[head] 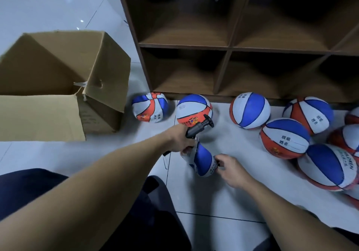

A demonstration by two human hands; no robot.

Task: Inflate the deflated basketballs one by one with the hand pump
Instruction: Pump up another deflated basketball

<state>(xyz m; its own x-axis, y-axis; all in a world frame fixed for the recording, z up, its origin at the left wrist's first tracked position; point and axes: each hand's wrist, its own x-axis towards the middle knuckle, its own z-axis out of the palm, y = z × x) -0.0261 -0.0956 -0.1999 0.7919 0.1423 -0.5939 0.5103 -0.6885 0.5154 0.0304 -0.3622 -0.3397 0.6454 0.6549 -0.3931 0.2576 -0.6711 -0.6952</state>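
Observation:
A flattened blue-and-white basketball (pixel 204 158) sits on the tiled floor between my hands. My left hand (pixel 181 140) grips the barrel of the black hand pump (pixel 198 127), whose T-handle points up and right, and it also touches the ball's upper edge. My right hand (pixel 230 168) pinches a small dark part, apparently the pump's needle end, at the ball's right side. A thin black hose (pixel 167 159) hangs below my left hand.
Several red, white and blue balls (pixel 249 110) lie along the foot of a brown cubby shelf (pixel 229 46) and pile up at the right (pixel 328 167). An open cardboard box (pixel 58 83) stands on the floor at the left. My dark-trousered knees are at the bottom.

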